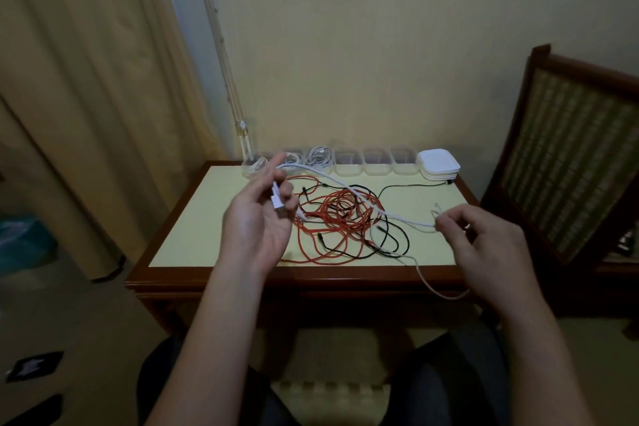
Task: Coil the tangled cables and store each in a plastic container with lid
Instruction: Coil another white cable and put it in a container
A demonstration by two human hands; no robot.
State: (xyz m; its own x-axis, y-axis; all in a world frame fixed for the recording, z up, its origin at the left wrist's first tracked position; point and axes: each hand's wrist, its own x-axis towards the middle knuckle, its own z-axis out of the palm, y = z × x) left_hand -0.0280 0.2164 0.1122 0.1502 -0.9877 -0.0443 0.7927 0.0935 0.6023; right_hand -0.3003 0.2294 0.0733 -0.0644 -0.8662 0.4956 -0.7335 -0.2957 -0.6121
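While stretched above the table's (pixel 193 218) middle, pinched at both ends: white cable (pixel 337 182) plug gripped in curled left hand (pixel 257 218), far run nipped by right hand (pixel 484 239) fingertips. Light, limp, probably slick; best taken at the plug. Underneath, red-and-black tangle (pixel 332 221), crossings unreadable. Along far edge, blurred containers (pixel 377 162); lids (pixel 438 162) at far right corner.

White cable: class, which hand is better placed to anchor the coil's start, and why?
Left, probably. The left hand grips the white cable at its plug end, so loops can gather there. The right hand pinches it farther along, beyond the red and black tangle, better suited to feeding slack.
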